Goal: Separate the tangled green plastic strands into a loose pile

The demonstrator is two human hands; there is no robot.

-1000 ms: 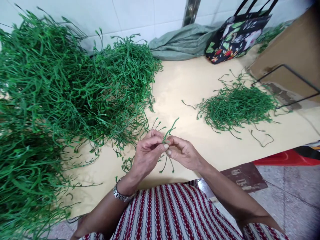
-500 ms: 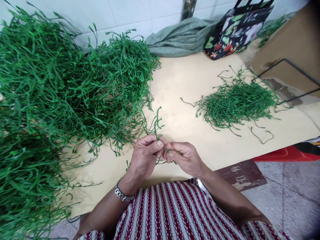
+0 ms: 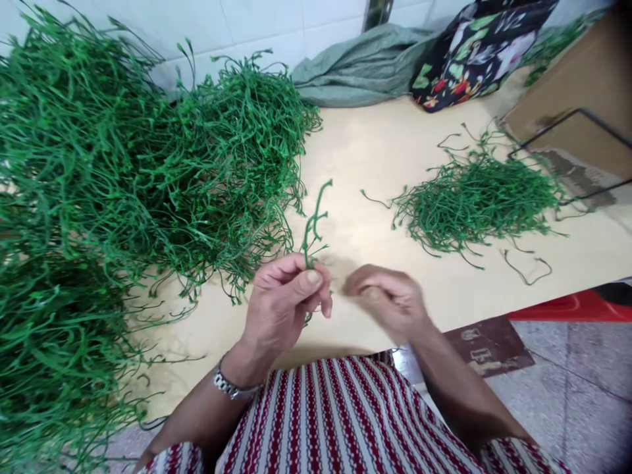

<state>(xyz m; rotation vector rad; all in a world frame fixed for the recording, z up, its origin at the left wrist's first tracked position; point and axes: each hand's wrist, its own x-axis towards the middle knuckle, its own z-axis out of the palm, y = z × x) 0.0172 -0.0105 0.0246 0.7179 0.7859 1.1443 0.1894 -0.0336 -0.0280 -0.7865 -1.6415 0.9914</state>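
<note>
Green plastic stems [image 3: 316, 220] stand up between the thumb and fingers of my left hand [image 3: 281, 299], which is closed on them at the middle of the table. To its right is my right hand [image 3: 390, 299], apart from it, with fingers curled and blurred by motion; whether it holds anything is hidden. A large heap of green stems [image 3: 148, 171] fills the left side of the table. A smaller pile of green stems [image 3: 484, 201] lies at the right.
A grey-green cloth sack [image 3: 365, 69] and a black floral bag [image 3: 474, 56] lie along the tiled wall. On the right stand a cardboard box [image 3: 587, 85] and a black wire frame [image 3: 548, 135]. Something red [image 3: 567, 306] shows below the table's right edge.
My right hand has moved away from my left hand, to the right. The stems in my left hand now rise higher above its fingers. The view has shifted slightly.
</note>
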